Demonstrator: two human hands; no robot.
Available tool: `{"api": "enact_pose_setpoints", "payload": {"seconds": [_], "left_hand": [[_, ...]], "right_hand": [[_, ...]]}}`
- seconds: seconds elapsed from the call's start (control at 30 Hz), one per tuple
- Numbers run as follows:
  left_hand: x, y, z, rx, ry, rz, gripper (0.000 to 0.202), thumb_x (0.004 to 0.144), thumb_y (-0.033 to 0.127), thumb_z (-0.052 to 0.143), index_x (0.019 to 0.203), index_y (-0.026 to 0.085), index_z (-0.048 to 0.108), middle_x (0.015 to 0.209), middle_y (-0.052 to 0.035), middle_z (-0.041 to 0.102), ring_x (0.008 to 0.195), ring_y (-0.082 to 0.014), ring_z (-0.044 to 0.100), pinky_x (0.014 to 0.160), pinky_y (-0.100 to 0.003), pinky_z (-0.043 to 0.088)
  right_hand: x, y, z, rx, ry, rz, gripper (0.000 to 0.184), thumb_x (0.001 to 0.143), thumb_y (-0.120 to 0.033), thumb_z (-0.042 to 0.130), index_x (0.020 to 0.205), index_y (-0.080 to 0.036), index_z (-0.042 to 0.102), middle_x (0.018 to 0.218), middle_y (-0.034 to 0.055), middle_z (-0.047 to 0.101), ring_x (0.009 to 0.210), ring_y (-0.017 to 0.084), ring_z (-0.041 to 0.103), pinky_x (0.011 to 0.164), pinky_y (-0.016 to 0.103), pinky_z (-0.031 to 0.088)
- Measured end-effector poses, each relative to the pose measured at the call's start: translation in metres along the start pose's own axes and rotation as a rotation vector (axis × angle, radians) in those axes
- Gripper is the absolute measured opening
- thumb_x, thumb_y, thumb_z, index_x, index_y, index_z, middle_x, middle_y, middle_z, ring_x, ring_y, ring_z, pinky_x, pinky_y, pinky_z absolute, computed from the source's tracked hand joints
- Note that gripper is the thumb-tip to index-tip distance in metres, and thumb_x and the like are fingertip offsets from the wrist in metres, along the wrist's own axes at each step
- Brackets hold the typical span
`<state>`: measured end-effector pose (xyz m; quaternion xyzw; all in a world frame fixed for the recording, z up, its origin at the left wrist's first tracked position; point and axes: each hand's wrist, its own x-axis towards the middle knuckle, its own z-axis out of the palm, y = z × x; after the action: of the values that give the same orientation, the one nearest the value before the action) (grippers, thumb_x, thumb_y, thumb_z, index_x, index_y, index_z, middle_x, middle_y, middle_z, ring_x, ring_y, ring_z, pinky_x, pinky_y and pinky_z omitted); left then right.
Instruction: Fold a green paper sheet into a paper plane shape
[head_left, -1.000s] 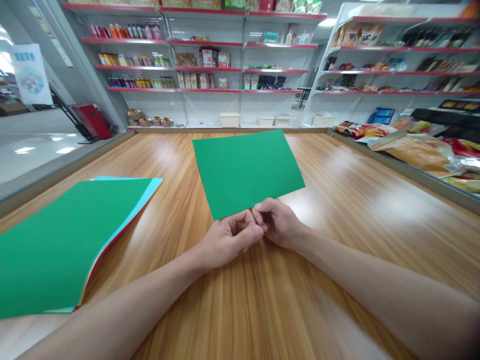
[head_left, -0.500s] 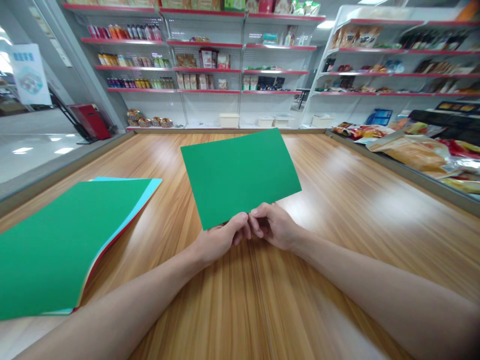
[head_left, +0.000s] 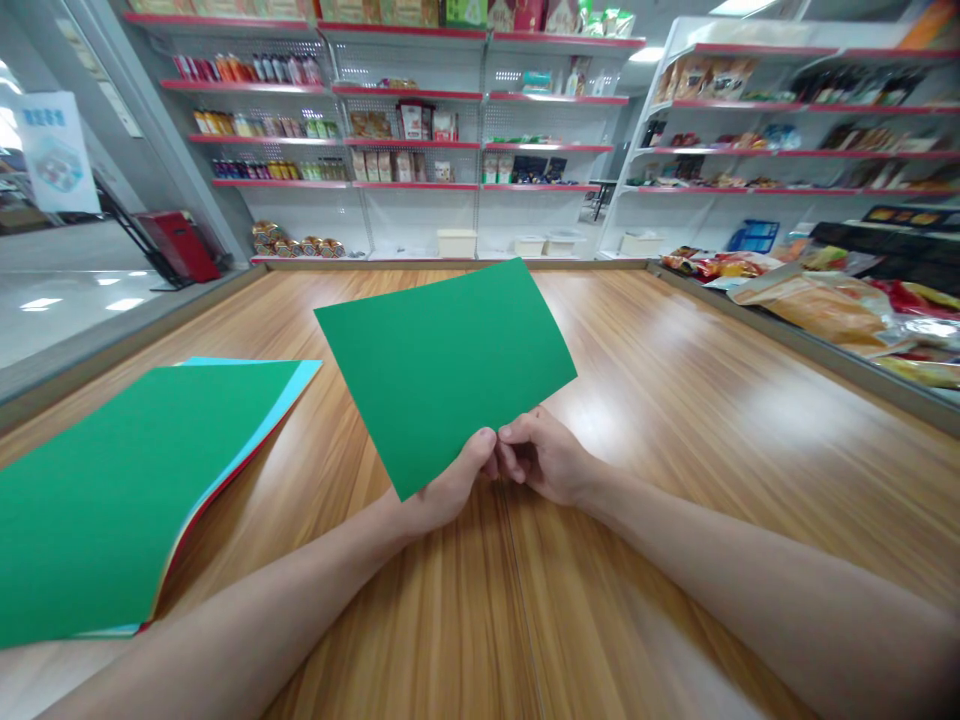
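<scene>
A green sheet of paper [head_left: 450,365] is held up above the table, tilted and slightly bowed, its left lower corner pointing down. My left hand [head_left: 450,485] is closed on its lower edge, with the thumb on the near face and most fingers hidden behind the sheet. Beside it, my right hand [head_left: 544,455] pinches the same edge with thumb and curled fingers; the two thumb tips almost meet. A stack of coloured paper [head_left: 150,480] lies to the left, green on top, with light blue and red edges showing.
The wood-grain table [head_left: 675,560] has a raised rim [head_left: 450,264]. Packaged snacks [head_left: 832,305] lie beyond its right edge. Store shelves [head_left: 412,145] with bottles and packets stand behind. A red box [head_left: 178,245] on a trolley is on the floor at the left.
The green sheet has swung to the left and tilted, its left lower corner dropping over my left wrist. Both hands stay almost in place.
</scene>
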<state>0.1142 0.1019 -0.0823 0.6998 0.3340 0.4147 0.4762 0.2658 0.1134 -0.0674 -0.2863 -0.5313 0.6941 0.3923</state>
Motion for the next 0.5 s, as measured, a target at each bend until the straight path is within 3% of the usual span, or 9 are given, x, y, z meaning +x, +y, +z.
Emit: {"api": "enact_pose_setpoints", "payload": {"seconds": [0.2,0.5], "left_hand": [[0.0,0.004,0.002,-0.06,0.005,-0.003,0.045,0.093,0.04,0.034,0.058,0.018,0.052,0.068,-0.0021,0.064,0.059,-0.0113,0.05,0.054,-0.023,0.037],[0.0,0.018,0.003,-0.096,0.019,-0.099,0.043,0.085,0.044,0.037,0.051,0.02,0.043,0.051,0.0013,0.046,0.05,-0.0113,0.039,0.048,-0.024,0.032]], "right_hand": [[0.0,0.002,-0.002,0.03,-0.004,-0.005,0.032,0.068,-0.031,0.052,0.039,-0.018,0.056,0.037,0.0006,0.047,0.047,0.014,0.047,0.052,0.028,0.032],[0.0,0.007,-0.008,0.045,0.004,-0.018,0.032,0.069,-0.032,0.054,0.041,-0.017,0.055,0.039,-0.0007,0.048,0.04,0.011,0.04,0.046,0.027,0.027]]}}
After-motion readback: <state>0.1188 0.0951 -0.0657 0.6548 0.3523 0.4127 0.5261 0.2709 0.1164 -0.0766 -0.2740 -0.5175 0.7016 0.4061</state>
